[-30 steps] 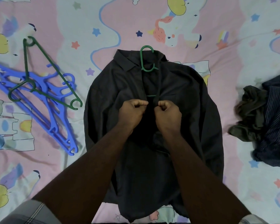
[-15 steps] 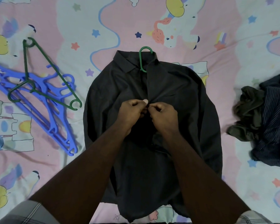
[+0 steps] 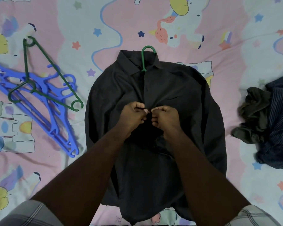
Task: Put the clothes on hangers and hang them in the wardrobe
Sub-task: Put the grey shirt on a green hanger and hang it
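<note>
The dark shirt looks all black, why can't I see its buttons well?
In the head view the light is dim and even, so the dark shirt shows little detail; both hands cover its middle, and the wide lens bends the edges.

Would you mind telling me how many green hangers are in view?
3. One green hanger sits inside the dark shirt, only its hook showing at the collar. Two green hangers lie on the blue hangers at left. Others may be hidden.
</note>
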`<state>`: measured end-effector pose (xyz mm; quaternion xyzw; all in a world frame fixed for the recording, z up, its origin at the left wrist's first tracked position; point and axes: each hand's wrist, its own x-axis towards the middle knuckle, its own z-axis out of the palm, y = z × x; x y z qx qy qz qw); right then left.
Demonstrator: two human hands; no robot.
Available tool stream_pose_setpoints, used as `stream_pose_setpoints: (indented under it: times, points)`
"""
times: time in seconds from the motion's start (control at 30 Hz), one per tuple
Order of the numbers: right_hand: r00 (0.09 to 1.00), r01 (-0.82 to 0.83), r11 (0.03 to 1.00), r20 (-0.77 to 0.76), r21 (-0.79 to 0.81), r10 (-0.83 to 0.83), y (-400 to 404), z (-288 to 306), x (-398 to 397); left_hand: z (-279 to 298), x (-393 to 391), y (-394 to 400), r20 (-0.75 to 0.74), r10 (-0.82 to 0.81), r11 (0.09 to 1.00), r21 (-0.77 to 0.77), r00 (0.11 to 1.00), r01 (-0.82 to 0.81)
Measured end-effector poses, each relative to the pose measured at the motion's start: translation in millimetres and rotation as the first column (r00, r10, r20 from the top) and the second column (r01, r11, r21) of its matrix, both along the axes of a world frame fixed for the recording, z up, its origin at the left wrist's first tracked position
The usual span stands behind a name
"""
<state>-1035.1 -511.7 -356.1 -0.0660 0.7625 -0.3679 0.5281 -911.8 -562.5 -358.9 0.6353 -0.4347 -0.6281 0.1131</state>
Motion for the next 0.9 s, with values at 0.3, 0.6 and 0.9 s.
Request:
stream_pose_setpoints:
  times: [0.3,0.6,0.9]
  points:
    - [0.841,-0.277,0.961,-0.488,-0.016,0.235,-54.5,-5.4,-8.6,-2.0,-3.2,-39.5,0.245,-0.005,0.953,-0.291,0.970,0.079]
    - [0.690,-0.414,0.884,-0.559,0.216,0.460,-104.4,-24.1,-9.0,-17.7,-15.7,-64.8,0.330,-0.206,0.916,-0.267,0.921,0.301]
    - [0.976,0.000,1.000,-0.218,-0.030,-0.007,-76.2,-23.9,-17.6,-23.9,-22.5,-63.9,0.357,-0.185,0.921,-0.263,0.916,0.288]
